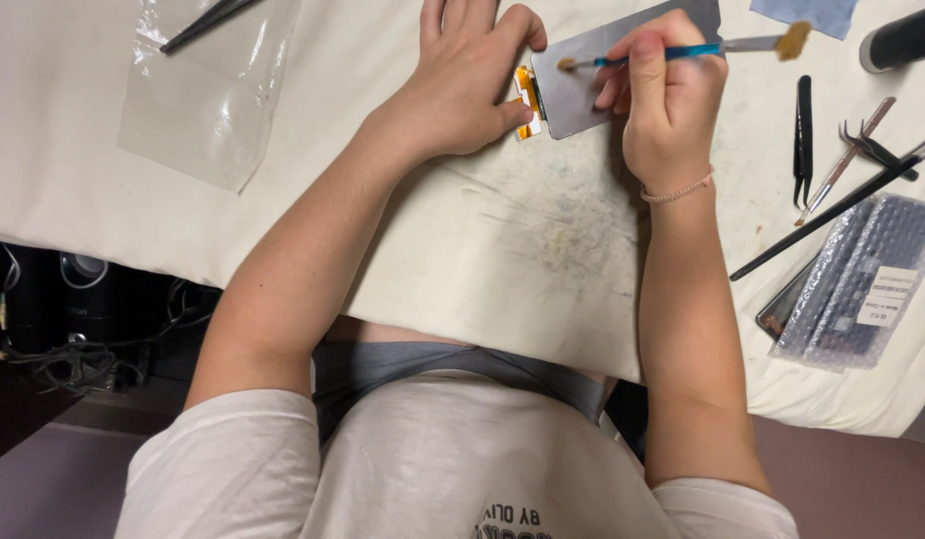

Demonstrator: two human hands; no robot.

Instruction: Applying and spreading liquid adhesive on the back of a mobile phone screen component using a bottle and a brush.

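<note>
A grey rectangular screen panel with an orange flex cable at its near end lies on the white table cover. My left hand rests flat beside it, thumb and fingers pinning its left edge near the cable. My right hand holds a small blue-handled brush across the panel; one bristled end touches the panel's surface near its left side, the other yellowish end sticks out to the right.
Black tweezers, a metal pick and a long black tool lie right of the panel. A bubble-wrapped part sits at the table's right edge. A clear plastic bag with tweezers lies far left. Cables under the table.
</note>
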